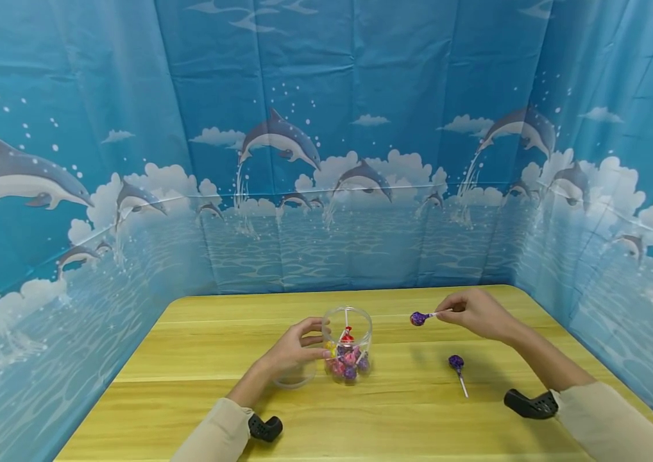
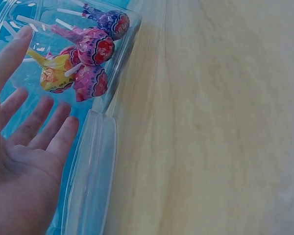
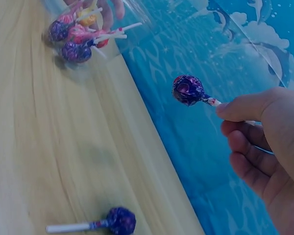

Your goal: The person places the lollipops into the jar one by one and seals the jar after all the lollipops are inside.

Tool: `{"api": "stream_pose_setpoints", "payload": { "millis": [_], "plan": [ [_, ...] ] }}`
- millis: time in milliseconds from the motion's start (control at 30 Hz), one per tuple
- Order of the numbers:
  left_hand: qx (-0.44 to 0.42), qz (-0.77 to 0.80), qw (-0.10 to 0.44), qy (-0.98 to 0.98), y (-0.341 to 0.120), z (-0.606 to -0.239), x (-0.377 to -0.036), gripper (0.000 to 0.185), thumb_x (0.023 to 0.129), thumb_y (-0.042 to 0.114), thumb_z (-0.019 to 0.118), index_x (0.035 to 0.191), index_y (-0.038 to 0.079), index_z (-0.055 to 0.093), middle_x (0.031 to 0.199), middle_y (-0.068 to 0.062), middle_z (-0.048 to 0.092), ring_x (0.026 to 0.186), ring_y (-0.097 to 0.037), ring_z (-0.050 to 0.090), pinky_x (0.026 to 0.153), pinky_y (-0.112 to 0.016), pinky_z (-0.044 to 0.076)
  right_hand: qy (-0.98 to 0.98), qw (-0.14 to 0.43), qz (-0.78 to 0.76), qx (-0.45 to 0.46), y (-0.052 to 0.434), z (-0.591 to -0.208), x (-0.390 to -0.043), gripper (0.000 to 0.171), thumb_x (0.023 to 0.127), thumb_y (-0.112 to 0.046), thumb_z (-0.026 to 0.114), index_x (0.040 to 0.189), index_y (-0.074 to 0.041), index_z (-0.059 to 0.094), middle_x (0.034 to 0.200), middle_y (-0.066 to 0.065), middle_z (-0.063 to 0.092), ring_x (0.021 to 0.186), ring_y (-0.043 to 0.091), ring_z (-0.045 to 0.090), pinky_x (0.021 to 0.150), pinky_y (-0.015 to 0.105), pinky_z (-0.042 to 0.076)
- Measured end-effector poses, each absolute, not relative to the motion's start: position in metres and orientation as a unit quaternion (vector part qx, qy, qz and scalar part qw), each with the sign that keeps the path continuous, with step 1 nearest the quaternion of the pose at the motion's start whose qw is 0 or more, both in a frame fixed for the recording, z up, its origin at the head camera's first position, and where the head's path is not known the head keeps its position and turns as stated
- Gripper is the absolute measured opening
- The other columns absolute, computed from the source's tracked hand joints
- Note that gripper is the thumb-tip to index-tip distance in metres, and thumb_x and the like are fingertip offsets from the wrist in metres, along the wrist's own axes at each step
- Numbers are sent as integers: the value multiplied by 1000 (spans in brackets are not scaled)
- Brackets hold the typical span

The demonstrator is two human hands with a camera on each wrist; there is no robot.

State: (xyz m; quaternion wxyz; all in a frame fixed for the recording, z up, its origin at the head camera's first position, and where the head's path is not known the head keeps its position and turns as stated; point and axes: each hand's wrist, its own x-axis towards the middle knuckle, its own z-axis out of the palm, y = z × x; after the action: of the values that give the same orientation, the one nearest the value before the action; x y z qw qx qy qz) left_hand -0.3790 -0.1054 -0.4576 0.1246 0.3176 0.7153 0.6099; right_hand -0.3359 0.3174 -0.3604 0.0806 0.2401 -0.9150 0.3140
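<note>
A clear plastic jar (image 1: 347, 343) stands on the wooden table (image 1: 199, 359) with several wrapped lollipops (image 2: 90, 58) inside. My left hand (image 1: 297, 350) curls round the jar's left side, fingers against its wall (image 2: 34, 122). My right hand (image 1: 476, 313) is raised to the right of the jar and pinches the stick of a purple lollipop (image 1: 418, 317), its head pointing left toward the jar (image 3: 187, 90). A second purple lollipop (image 1: 457, 364) lies on the table below that hand (image 3: 118, 220).
A clear lid (image 1: 294, 380) lies on the table just left of the jar, under my left hand (image 2: 90, 176). Blue dolphin-print cloth walls (image 1: 326, 160) close off the table at the back and both sides.
</note>
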Motion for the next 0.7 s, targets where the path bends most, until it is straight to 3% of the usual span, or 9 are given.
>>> {"api": "stream_pose_setpoints", "payload": {
  "millis": [367,700],
  "plan": [
    [322,613,125,710,-105,-459,-377,62,98,8,73,153,4,45,150,-29,43,138,-42,47,103,-42,52,-892,69,380,235,285,-353,-354,15,100,-21,72,104,-10,80,100,4,73,85,21,68,73,42,57],
    [320,614,122,712,-105,-459,-378,62,99,8,73,153,4,44,150,-32,42,137,-44,48,103,-41,52,-877,56,371,301,236,-342,-367,12,100,-16,72,103,-7,81,93,2,74,77,18,68,66,39,56]
  ]
}}
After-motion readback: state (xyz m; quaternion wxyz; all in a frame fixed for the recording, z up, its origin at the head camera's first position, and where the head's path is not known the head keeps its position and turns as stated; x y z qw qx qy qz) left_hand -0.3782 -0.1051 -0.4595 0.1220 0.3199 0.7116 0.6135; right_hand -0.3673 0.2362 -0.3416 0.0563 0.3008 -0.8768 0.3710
